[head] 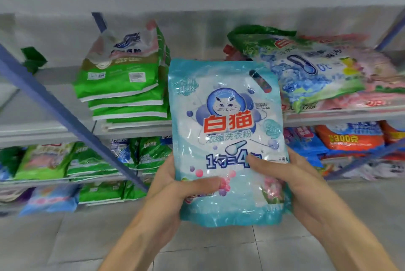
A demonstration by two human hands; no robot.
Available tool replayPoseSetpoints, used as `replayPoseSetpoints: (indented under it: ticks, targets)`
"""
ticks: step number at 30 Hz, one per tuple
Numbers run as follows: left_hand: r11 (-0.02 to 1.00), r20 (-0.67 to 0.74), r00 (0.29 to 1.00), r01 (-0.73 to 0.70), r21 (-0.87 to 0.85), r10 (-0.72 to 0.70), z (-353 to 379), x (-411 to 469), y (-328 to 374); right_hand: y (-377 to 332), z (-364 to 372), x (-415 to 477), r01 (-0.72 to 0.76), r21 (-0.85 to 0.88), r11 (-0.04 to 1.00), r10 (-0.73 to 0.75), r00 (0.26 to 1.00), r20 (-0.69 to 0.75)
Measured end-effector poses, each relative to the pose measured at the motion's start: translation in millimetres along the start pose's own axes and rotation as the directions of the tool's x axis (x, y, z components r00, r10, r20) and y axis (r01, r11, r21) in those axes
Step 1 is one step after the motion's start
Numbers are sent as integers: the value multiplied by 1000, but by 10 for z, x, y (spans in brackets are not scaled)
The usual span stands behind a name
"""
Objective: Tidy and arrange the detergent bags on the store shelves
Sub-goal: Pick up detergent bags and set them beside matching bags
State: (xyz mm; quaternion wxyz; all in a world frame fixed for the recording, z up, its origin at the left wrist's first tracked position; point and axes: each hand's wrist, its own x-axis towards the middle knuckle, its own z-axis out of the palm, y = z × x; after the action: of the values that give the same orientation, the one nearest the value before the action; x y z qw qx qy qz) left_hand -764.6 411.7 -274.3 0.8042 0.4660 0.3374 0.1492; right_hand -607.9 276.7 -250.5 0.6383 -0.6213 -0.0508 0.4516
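While the green bags [122, 86] sat stacked on the far shelf [65, 132], the left hand [175, 185] and right hand [291, 178] gripped the light-blue detergent bag [228, 130] upright, near, at centre.

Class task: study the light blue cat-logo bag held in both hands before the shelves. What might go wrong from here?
1. The left hand and right hand grip only the lower part of the blue bag; its top may flop.
2. The slumped pile on the shelf behind might slide if nudged.
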Motion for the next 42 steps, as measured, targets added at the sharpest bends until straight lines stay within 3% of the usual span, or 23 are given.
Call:
replayPoseSetpoints:
  ticks: [8,12,17,23,32,42]
  targets:
    - [999,-14,1000,23,-23,-24,-357,-1022,580,-208,740,-989,41,16,999,-40,999,-29]
    - [997,-95,993,-70,21,71,-758,-1540,1035,-272,1413,-1415,136,33,990,-136,991,17]
    - [981,-166,968,-184,56,190,-1339,-2120,1669,-347,2354,-1679,145,115,983,-156,983,97]
    - [962,-293,917,-266,59,272,-2047,-2569,2190,-432,3366,-1835,168,35,985,-171,971,164]
    - [950,-341,887,-304,71,310,-2824,-2587,2706,-585,4301,-1690,233,-115,966,-194,940,280]
    - [910,-321,852,-374,179,413,-3429,-2089,3349,-888,5086,-1093,287,-47,957,-264,925,272]
